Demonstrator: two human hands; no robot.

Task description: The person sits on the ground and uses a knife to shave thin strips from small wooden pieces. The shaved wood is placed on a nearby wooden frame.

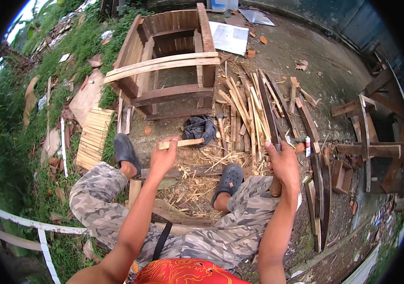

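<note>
My left hand [165,156] is closed around a short, pale strip of wood [190,142], which it holds out level above the ground. Over my right knee, my right hand [283,163] grips a machete; its brown wooden handle [275,187] shows below the fist, and its long dark blade [271,118] seems to point away from me. A gap separates blade and strip. Wood shavings [192,187] lie between my feet, under both hands. Beyond the strip sits a crumpled black plastic bag [199,130], with a hammer [221,132] beside it.
A wooden frame [173,94] stands ahead, two pale slats [164,65] across it. Split sticks [239,106] are piled right of it. A slatted panel [94,137] lies on the grass at left. Dark planks [325,199] and a wooden rack [369,146] are at right.
</note>
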